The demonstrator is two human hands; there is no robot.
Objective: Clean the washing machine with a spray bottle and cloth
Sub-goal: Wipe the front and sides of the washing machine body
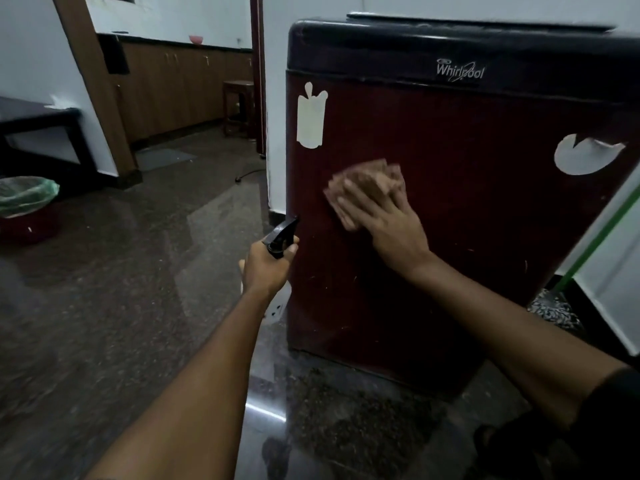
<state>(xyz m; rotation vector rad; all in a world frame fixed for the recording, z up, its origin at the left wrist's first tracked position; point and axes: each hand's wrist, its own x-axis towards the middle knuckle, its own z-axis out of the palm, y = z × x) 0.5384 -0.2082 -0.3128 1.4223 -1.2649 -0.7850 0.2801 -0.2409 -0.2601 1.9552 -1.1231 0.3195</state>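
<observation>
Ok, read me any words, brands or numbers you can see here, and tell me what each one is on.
"Whirlpool": silver logo on the black top band of the washing machine.
Pale sticker remnants on its dark red front: blank, no text visible.
Nothing else readable.

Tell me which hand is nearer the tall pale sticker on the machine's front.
Right. The right hand presses the cloth just below and right of the sticker; the left hand holds the spray bottle farther below.

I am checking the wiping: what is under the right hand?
A pinkish cloth lies under the right hand, pressed flat on the washing machine front. The panel beneath the cloth is covered.
</observation>
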